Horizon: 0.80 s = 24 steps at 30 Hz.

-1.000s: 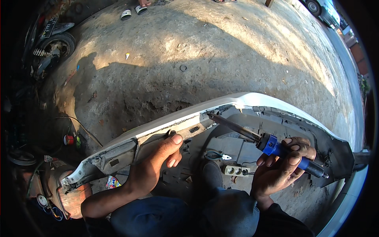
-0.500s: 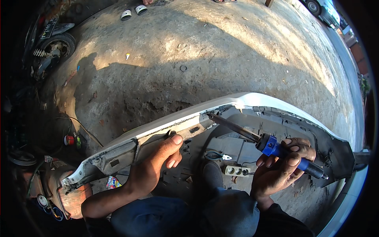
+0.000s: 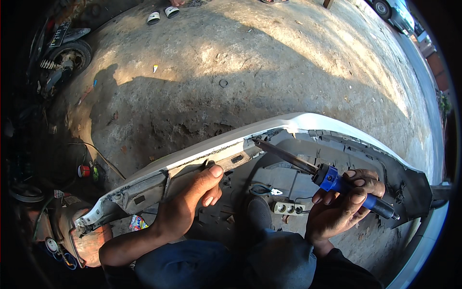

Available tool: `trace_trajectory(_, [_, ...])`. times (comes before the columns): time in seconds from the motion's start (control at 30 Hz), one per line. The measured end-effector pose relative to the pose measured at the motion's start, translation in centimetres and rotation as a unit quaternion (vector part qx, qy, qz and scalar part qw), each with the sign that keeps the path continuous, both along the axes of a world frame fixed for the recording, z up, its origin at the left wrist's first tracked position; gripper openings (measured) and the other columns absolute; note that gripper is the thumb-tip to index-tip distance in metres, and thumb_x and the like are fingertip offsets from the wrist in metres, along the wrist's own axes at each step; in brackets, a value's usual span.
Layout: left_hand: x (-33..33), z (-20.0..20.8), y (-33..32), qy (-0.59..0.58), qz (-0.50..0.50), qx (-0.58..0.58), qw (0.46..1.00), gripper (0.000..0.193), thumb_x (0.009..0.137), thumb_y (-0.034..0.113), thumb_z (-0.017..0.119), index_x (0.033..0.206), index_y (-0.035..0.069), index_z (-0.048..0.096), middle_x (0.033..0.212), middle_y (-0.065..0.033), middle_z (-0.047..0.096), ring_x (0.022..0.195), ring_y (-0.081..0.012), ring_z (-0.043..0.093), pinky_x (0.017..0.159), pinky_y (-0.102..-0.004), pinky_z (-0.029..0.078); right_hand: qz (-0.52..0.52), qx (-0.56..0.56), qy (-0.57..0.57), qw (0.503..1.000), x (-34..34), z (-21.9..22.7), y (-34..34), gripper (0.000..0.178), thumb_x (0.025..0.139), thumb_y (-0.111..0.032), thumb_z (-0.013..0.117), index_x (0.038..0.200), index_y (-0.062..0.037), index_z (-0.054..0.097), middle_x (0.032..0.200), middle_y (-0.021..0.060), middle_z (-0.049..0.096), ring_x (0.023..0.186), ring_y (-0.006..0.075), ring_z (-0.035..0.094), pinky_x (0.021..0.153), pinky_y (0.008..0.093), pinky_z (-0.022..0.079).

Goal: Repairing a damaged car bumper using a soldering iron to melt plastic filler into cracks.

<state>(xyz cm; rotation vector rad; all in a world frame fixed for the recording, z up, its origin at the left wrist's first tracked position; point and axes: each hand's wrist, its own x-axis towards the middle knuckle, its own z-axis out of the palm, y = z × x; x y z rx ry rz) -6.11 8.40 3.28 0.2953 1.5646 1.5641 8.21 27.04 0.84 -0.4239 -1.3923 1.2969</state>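
Soldering iron (image 3: 332,179), blue-handled: long axis 4 to 10 o'clock, tip toward 10, at inner edge of white car bumper (image 3: 192,151); tip contact unclear. Right hand (image 3: 344,207) grasps handle, thumb on the near side, fingers (image 3: 366,185) across the far side; shaft extends from them toward 10, butt end toward 4. Left hand (image 3: 180,207) at bumper's inner flange, 9 o'clock of right hand, fingers curled; cannot tell whether gripping. Power strip (image 3: 287,208): 9 o'clock of right hand.

Pale characters mark a black rectangular plate (image 3: 59,34) above the round black motorcycle wheel (image 3: 71,60). Below that wheel, a multicoloured packet (image 3: 137,222) bears lettering.
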Motion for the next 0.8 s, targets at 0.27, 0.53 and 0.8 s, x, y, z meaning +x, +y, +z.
trace_trajectory(0.27, [-0.11,-0.20,-0.06,-0.001,-0.003,0.007,1.000,0.032,0.102,0.026,0.040,0.089,0.001,0.055,0.061,-0.0001,0.036,0.059,-0.0103,0.032,0.065,-0.0296,0.035,0.003,0.059,-0.007,0.998,-0.17,-0.63,0.33,0.033,0.096,-0.034,0.062,0.103,-0.0049,0.047,0.095,0.0097,0.051,0.058,0.0051,0.049,0.035,0.0156,0.046])
trace_trajectory(0.53, [-0.05,-0.27,-0.25,0.005,-0.010,0.012,1.000,0.031,0.101,0.026,0.041,0.087,0.001,0.054,0.062,-0.0003,0.036,0.059,-0.0104,0.032,0.065,-0.0298,0.035,0.005,0.067,-0.007,0.998,0.00,-0.71,0.22,0.031,0.099,-0.033,0.057,0.104,-0.0047,0.046,0.096,0.0107,0.051,0.051,0.0053,0.047,0.035,0.0158,0.047])
trace_trajectory(0.8, [-0.03,-0.11,-0.14,0.006,-0.011,-0.004,1.000,0.031,0.101,0.026,0.041,0.089,0.000,0.054,0.062,-0.0003,0.036,0.060,-0.0105,0.032,0.065,-0.0298,0.035,0.000,0.070,-0.002,0.998,0.06,-0.93,0.28,0.031,0.099,-0.033,0.058,0.104,-0.0050,0.046,0.097,0.0112,0.052,0.053,0.0057,0.049,0.035,0.0166,0.048])
